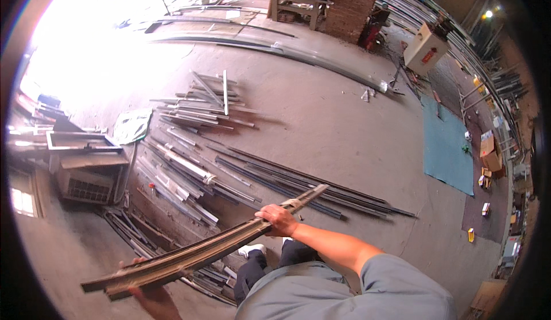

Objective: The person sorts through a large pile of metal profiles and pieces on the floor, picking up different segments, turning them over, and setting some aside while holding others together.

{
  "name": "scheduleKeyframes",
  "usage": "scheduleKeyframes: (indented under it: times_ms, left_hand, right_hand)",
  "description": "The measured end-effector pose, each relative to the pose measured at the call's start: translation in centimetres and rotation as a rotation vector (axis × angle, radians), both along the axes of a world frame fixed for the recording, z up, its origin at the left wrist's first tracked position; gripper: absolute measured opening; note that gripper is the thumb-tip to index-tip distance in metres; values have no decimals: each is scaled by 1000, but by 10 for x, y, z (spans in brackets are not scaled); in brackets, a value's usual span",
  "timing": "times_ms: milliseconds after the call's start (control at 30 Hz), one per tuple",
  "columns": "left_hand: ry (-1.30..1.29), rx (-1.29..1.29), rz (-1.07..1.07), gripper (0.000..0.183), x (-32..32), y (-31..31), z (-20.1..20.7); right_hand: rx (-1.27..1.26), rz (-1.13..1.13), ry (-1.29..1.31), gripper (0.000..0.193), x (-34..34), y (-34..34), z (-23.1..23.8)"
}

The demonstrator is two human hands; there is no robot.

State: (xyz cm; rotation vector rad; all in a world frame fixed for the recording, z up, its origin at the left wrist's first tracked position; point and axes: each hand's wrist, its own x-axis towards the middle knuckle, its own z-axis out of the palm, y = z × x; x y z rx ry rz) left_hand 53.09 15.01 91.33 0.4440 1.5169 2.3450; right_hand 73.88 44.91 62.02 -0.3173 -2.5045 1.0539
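Note:
A bundle of long, dusty metal profiles (pixel 195 257) with grooved channels lies slantwise across the front of my body, held off the floor. My right hand (pixel 277 219) is closed round its upper right part, close to a pale wrapping (pixel 294 204) near that end. Toward the lower left end, my left hand (pixel 150 296) grips the bundle from beneath, fingertips showing on the far edge; motion blurs this hand a little. At least two lengths sit side by side in the bundle, their left ends slightly uneven.
Long metal profiles (pixel 310 191) lie on the floor ahead, beside a lighter bundle (pixel 183 162) and a loose pile (pixel 201 105). A boxy air-conditioner-like unit (pixel 86 176) stands left. A blue mat (pixel 445 142) lies right, past it small boxes (pixel 491 151). A brick pillar (pixel 351 7) rises behind.

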Motion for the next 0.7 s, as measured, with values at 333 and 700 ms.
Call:
scheduleKeyframes:
  times_ms: [333,700]
  left_hand:
    - [356,-1202,-419,113,30,-14,-169]
    - [-28,-1527,-578,114,75,-101,-168]
  right_hand:
    - [89,-375,-461,67,174,52,-84]
    - [145,-661,-860,56,256,185,-138]
